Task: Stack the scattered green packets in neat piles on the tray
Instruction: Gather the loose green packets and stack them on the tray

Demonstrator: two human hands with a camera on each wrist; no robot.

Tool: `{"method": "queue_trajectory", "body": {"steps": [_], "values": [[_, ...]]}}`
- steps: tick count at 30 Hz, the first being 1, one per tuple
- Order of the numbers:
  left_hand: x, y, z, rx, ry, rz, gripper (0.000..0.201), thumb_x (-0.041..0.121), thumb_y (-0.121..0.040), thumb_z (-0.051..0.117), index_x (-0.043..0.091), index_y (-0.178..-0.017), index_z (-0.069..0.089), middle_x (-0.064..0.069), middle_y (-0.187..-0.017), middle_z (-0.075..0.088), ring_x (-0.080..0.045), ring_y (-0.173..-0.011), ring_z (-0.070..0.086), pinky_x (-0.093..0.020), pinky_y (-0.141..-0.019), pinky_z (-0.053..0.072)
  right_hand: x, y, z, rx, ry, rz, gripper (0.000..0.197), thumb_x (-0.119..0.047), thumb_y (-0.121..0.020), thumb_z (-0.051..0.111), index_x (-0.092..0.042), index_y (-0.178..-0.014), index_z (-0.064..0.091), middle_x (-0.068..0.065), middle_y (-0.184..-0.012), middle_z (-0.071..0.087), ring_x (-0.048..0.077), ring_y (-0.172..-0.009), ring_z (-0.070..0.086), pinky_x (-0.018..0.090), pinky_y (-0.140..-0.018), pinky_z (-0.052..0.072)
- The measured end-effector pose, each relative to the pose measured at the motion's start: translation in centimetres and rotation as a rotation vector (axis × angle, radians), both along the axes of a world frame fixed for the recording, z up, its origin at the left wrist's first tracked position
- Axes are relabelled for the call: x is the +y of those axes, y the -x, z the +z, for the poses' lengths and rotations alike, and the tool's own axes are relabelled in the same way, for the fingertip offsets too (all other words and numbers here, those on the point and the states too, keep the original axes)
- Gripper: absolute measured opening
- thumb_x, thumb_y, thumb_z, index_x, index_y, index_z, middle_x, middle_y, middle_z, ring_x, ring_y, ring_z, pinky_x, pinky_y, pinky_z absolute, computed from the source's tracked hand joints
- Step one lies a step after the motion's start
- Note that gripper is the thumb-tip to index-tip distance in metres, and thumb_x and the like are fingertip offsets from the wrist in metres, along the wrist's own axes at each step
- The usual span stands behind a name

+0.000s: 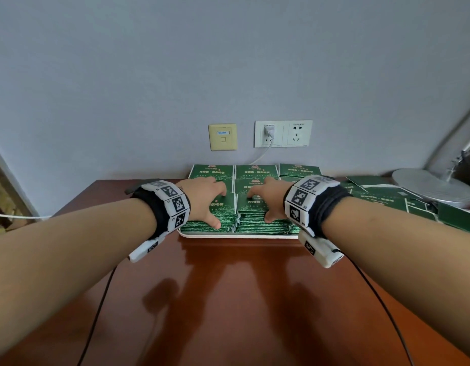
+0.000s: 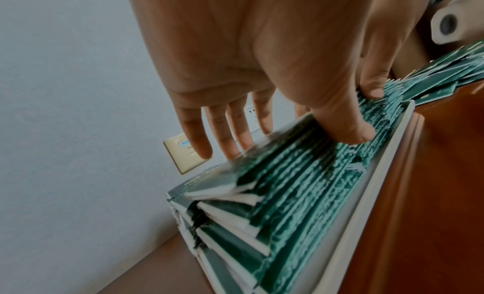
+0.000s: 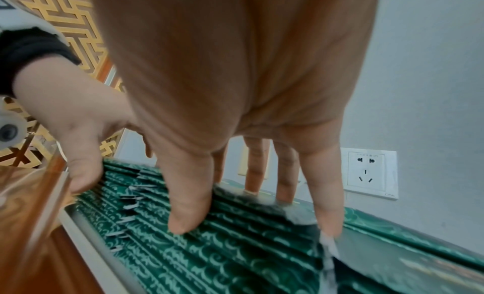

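Observation:
A white tray (image 1: 236,235) at the back of the table holds several piles of green packets (image 1: 256,171). My left hand (image 1: 211,204) lies on the front left pile (image 1: 202,226), fingers stretched over its top and thumb pressed against its front edge. My right hand (image 1: 260,207) presses the front right pile (image 1: 262,224) the same way. The left wrist view has my left hand (image 2: 288,141) with straight fingers (image 2: 196,137) over the pile (image 2: 301,195), beside the tray rim (image 2: 379,184). The right wrist view shows my right hand (image 3: 251,211) on its pile (image 3: 222,257), which has ragged packet edges.
Loose green packets (image 1: 381,194) lie scattered on the brown table (image 1: 228,299) right of the tray, next to a round silver lamp base (image 1: 434,187). Wall sockets (image 1: 282,133) with a white cable plugged in sit just behind the tray. Black wrist cables trail over the table front.

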State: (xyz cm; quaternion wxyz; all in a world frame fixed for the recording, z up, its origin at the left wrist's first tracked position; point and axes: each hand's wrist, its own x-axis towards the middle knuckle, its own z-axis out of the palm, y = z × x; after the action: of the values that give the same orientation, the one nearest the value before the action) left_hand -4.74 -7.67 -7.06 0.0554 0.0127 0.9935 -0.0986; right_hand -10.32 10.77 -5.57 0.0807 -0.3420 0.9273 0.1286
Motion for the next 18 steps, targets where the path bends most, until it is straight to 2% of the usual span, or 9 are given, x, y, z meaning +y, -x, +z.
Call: {"method": "queue_trajectory", "body": {"steps": [8, 13, 18], "values": [[0.6, -0.3, 0.6, 0.024, -0.017, -0.021, 0.094, 0.064, -0.065, 0.074, 0.024, -0.14, 0.034, -0.003, -0.129, 0.045, -0.022, -0.12, 0.044, -0.042, -0.096, 0.044, 0.6, -0.3, -0.2, 0.017, 0.068, -0.007, 0.076, -0.029, -0.081, 0.074, -0.032, -0.144, 0.032, 0.011, -0.137, 0.037, 0.033, -0.115, 0.053, 0.041, -0.089, 0.047], [2.5, -0.7, 1.3, 0.055, -0.047, -0.074, 0.089, 0.061, -0.068, 0.073, 0.025, -0.141, 0.035, -0.003, -0.13, 0.045, -0.022, -0.121, 0.043, -0.039, -0.096, 0.042, 2.3, -0.9, 0.2, 0.059, 0.113, -0.025, 0.077, -0.03, -0.082, 0.072, -0.032, -0.146, 0.029, 0.011, -0.139, 0.037, 0.032, -0.112, 0.055, 0.042, -0.091, 0.049], [6.6, -0.5, 1.7, 0.047, -0.046, -0.167, 0.086, 0.057, -0.074, 0.071, 0.023, -0.143, 0.033, -0.004, -0.133, 0.044, -0.023, -0.122, 0.042, -0.038, -0.097, 0.041, 6.7, -1.4, 0.7, 0.054, 0.103, -0.102, 0.077, -0.028, -0.083, 0.071, -0.03, -0.147, 0.027, 0.012, -0.14, 0.037, 0.033, -0.115, 0.053, 0.041, -0.092, 0.048]]}}
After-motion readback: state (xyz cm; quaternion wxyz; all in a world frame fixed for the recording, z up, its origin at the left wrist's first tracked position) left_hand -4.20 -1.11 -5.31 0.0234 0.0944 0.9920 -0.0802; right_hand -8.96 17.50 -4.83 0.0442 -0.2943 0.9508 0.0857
